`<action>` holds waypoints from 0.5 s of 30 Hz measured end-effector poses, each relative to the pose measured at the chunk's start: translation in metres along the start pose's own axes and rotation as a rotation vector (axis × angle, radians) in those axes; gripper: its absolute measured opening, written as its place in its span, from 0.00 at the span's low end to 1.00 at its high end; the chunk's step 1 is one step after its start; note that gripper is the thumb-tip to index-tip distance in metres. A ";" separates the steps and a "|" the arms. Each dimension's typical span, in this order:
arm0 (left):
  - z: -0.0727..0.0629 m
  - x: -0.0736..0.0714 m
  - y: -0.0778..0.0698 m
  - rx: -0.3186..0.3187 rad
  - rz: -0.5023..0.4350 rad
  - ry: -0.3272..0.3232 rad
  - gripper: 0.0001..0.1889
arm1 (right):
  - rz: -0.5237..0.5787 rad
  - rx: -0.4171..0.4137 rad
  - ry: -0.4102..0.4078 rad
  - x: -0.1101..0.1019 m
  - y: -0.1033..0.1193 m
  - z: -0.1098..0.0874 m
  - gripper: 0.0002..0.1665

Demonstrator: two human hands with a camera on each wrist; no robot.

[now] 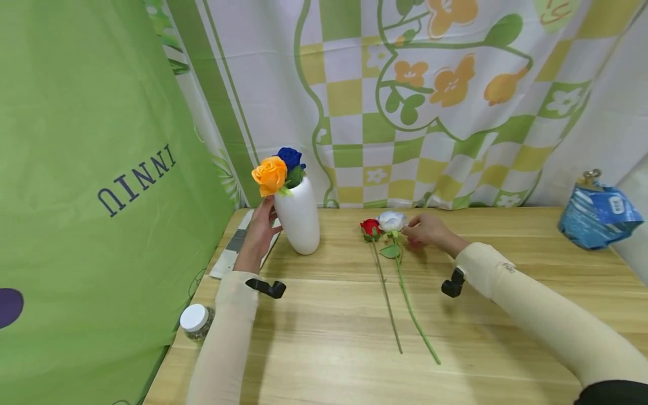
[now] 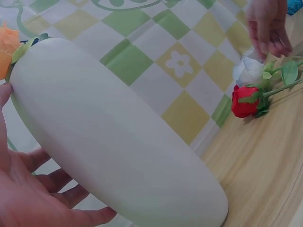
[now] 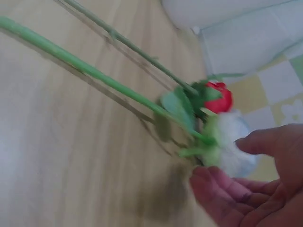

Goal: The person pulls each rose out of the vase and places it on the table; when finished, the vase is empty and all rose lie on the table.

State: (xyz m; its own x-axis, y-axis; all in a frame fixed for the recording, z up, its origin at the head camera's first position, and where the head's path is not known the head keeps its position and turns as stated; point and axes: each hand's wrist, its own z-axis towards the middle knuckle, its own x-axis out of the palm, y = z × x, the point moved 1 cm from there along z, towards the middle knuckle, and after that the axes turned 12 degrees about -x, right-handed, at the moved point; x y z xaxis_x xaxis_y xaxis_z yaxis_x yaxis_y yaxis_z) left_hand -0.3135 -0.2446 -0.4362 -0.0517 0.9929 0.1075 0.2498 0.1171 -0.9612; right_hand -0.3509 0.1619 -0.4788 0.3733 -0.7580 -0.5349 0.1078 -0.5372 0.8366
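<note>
A white vase (image 1: 298, 219) holds an orange rose (image 1: 270, 175) and a dark blue rose (image 1: 289, 158). My left hand (image 1: 257, 236) lies against the vase's left side, its fingers loosely spread along the wall in the left wrist view. On the table are a red rose (image 1: 371, 228) and a white rose (image 1: 392, 221), side by side, stems towards me. Beside the white rose's head is my right hand (image 1: 427, 232). In the right wrist view its thumb (image 3: 262, 142) overlaps the petals, with the fingers below; a firm pinch is not visible.
A folded cloth (image 1: 235, 243) lies behind my left hand. A white-lidded jar (image 1: 196, 320) stands by my left forearm. At the far right is a blue bag (image 1: 597, 216) with a metal clip. A patterned curtain (image 1: 349, 95) closes off the table's back.
</note>
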 end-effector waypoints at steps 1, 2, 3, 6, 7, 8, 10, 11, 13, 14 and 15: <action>0.000 0.000 0.000 -0.001 0.003 0.001 0.34 | 0.006 -0.014 -0.020 -0.004 0.002 0.000 0.27; 0.001 0.000 0.000 -0.003 0.001 0.002 0.34 | 0.017 -0.029 -0.047 -0.009 0.003 0.000 0.27; 0.001 -0.001 0.000 -0.004 0.000 0.003 0.34 | 0.035 -0.040 -0.079 -0.013 0.005 0.001 0.27; 0.002 0.000 -0.001 -0.014 -0.002 0.005 0.34 | 0.138 -0.087 -0.188 -0.026 0.012 0.004 0.26; 0.003 0.001 -0.001 -0.018 -0.003 0.004 0.34 | 0.175 -0.106 -0.223 -0.030 0.015 0.005 0.26; 0.003 0.001 -0.001 -0.020 -0.002 0.004 0.34 | 0.205 -0.125 -0.254 -0.034 0.019 0.006 0.25; 0.002 0.002 -0.001 -0.025 0.004 -0.003 0.35 | 0.260 -0.165 -0.298 -0.039 0.028 0.008 0.25; 0.002 0.003 -0.001 -0.027 0.005 -0.007 0.35 | 0.275 -0.179 -0.313 -0.041 0.034 0.009 0.25; 0.001 0.003 -0.001 -0.029 0.005 -0.011 0.36 | 0.279 -0.199 -0.340 -0.042 0.047 0.012 0.25; 0.001 0.003 -0.001 -0.029 0.009 -0.010 0.36 | 0.282 -0.208 -0.349 -0.042 0.054 0.013 0.24; 0.001 0.002 -0.002 -0.028 0.010 -0.007 0.36 | 0.286 -0.217 -0.353 -0.041 0.062 0.015 0.24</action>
State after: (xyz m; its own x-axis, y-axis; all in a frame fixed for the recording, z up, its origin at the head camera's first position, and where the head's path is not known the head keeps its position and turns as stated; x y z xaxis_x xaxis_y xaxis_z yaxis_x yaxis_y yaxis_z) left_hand -0.3147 -0.2424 -0.4346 -0.0562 0.9938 0.0956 0.2777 0.1075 -0.9546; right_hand -0.3737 0.1544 -0.4068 0.0849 -0.9626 -0.2571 0.2501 -0.2292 0.9407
